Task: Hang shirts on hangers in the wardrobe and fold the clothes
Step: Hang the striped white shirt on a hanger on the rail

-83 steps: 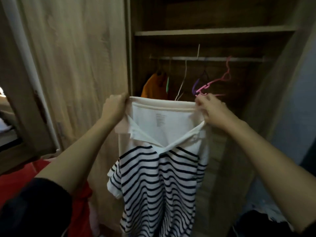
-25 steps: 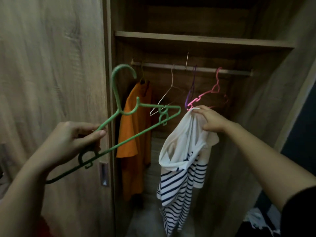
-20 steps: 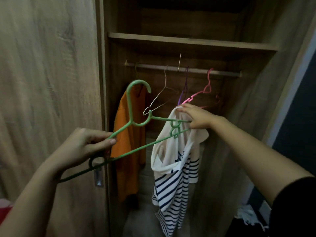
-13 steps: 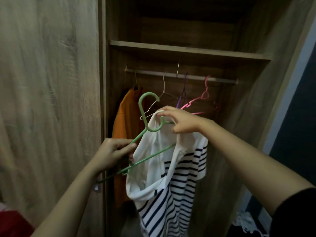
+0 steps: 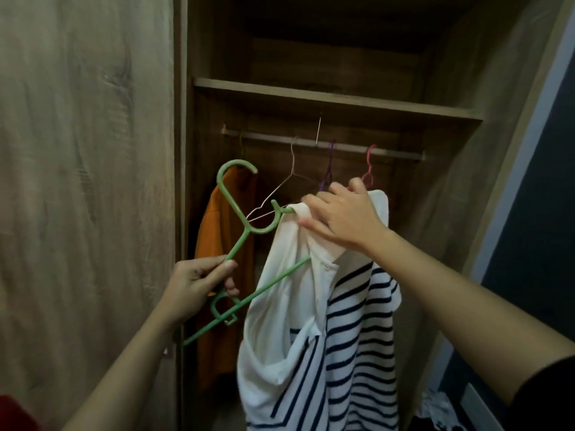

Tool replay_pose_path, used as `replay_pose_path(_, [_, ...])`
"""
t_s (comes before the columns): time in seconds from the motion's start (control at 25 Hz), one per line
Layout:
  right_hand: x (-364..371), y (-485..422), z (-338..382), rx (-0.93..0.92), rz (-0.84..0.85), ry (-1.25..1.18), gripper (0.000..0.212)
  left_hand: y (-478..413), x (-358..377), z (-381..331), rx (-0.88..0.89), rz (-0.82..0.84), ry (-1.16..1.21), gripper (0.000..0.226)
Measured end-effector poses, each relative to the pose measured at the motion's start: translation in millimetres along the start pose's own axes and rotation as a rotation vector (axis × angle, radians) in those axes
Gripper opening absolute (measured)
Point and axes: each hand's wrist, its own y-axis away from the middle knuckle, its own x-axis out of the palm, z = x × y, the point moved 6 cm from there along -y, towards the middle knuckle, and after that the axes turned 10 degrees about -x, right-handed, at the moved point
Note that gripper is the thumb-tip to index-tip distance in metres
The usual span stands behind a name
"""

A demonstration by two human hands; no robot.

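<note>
Arm of green hanger (image 5: 239,244) sits further inside striped shirt (image 5: 357,321) than before; left hand (image 5: 199,287) pinches its neck, right hand (image 5: 342,219) fingers curl over the fabric, probably gripping it.

I lose one arm of the green hanger (image 5: 270,285) inside the striped polo shirt (image 5: 357,321), whose hem the bottom edge cuts off.

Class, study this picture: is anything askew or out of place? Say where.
The green plastic hanger is steeply tilted in the left hand, only one arm inside the white, navy-striped polo shirt, which hangs bunched from the right hand.
</note>
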Motion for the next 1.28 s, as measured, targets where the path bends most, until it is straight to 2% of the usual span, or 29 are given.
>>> replay_pose_path(0.04, [1.2, -0.1, -4.7, -0.001, -0.026, -0.036, 0.055, -1.4, 3.0, -3.6, 0.034, -0.008, -0.035, 0.017])
replay_pose_path(0.08, [0.8, -1.0, -8.6, -0.008, -0.056, -0.090, 0.053, -3.9, 2.8, -7.1, 0.085, -0.092, -0.151, 0.011])
replay_pose_path(0.16, [0.2, -3.6, -12.1, -0.032, -0.103, -0.156, 0.047, -1.2, 1.9, -12.5, 0.240, -0.487, -0.553, 0.017])
replay_pose_path(0.2, [1.1, -4.0, -13.3, -0.049, -0.125, -0.157, 0.044, 7.7, 15.7, -10.9, 0.320, -0.610, -0.672, 0.020])
replay_pose_path(0.24, [1.9, -4.0, -14.5, -0.053, -0.138, -0.151, 0.041, 17.9, 36.4, -2.9, 0.344, -0.642, -0.710, 0.019])
replay_pose_path(0.28, [2.0, -4.0, -16.5, -0.044, -0.142, -0.150, 0.041, 24.2, 58.9, 13.0, 0.273, -0.583, -0.686, 0.016])
replay_pose_path(0.32, [0.5, -3.5, -19.8, -0.020, -0.139, -0.155, 0.042, 27.6, 80.6, 36.4, 0.112, -0.486, -0.672, 0.016])
replay_pose_path(0.4, [-3.7, 0.7, -29.6, 0.030, -0.141, -0.166, 0.048, 26.7, 105.1, 92.6, -0.313, -0.337, -0.818, 0.025])
replay_pose_path(0.48, [-7.7, 9.8, -38.5, 0.071, -0.158, -0.156, 0.048, 20.8, 109.0, 125.6, -0.703, -0.191, -0.627, 0.038])
replay_pose_path(0.52, [-7.6, 16.2, -43.0, 0.083, -0.154, -0.151, 0.047, 15.1, 108.3, 134.0, -0.776, -0.141, -0.497, 0.044])
replay_pose_path(0.6, [-3.1, 35.9, -51.8, 0.091, -0.120, -0.152, 0.049, -4.3, 95.0, 132.5, -0.717, -0.094, -0.317, 0.047])
replay_pose_path(0.72, [8.1, 72.8, -56.1, 0.087, -0.059, -0.117, 0.047, -27.3, 42.0, 126.3, -0.746, -0.009, -0.357, 0.033])
replay_pose_path(0.8, [23.2, 91.0, -50.0, 0.104, -0.020, -0.064, 0.048, -43.6, 16.4, 123.6, -0.773, 0.018, -0.573, 0.031])
replay_pose_path(0.88, [39.1, 97.0, -39.9, 0.167, 0.009, -0.007, 0.045, -57.2, 6.8, 105.1, -0.719, -0.110, -0.911, 0.034])
replay_pose_path(0.96, [48.0, 97.2, -35.8, 0.229, 0.015, 0.005, 0.037, -70.2, 3.9, 85.8, -0.638, -0.202, -1.055, 0.037])
replay_pose_path(1.0, [49.1, 99.5, -37.3, 0.258, 0.012, -0.024, 0.036, -75.1, 1.2, 80.5, -0.606, -0.179, -1.075, 0.038])
replay_pose_path(1.16, [38.7, 122.7, -63.3, 0.504, -0.006, -0.228, 0.039, -73.9, -10.8, 80.4, -0.552, 0.158, -1.068, 0.024])
replay_pose_path(1.28, [35.3, 118.4, -44.1, 0.337, -0.042, -0.105, 0.046, -68.5, -20.9, 77.8, -0.550, 0.143, -1.106, 0.032])
